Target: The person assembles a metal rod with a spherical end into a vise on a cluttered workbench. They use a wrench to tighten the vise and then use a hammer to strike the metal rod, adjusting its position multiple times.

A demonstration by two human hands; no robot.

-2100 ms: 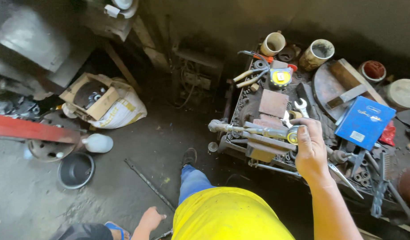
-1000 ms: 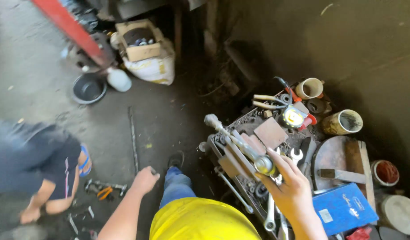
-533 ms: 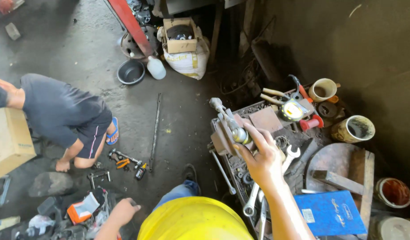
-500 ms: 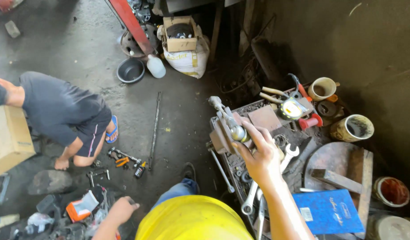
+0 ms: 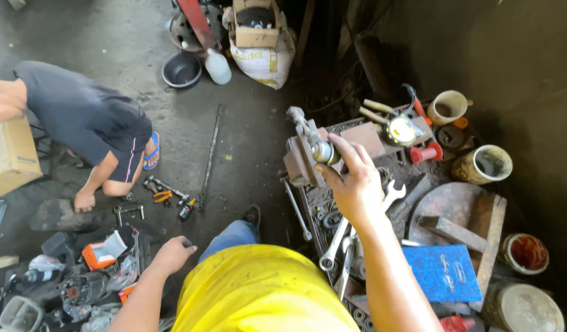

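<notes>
My right hand (image 5: 356, 183) is raised over a pile of tools and grips a small silver cylindrical metal part (image 5: 324, 152) between thumb and fingers. Just behind the part lies a heavy metal vise-like piece (image 5: 299, 150). Several wrenches (image 5: 339, 237) lie under my wrist. My left hand (image 5: 172, 254) hangs low at my side with its fingers curled loosely and holds nothing. It hovers above a clutter of parts and an orange-and-white box (image 5: 102, 253) on the floor.
Another person in a dark shirt (image 5: 80, 123) crouches at the left beside a cardboard box (image 5: 9, 157). A long rod (image 5: 209, 157), pliers (image 5: 162, 195), a black bowl (image 5: 181, 69), a sack (image 5: 259, 58), tins (image 5: 483, 165), a blue book (image 5: 440, 273) and a tape measure (image 5: 401, 130) lie around.
The view has swung left, revealing the crouching person. My right hand lifted the silver part off the tool pile and holds it higher; my left hand stays low.
</notes>
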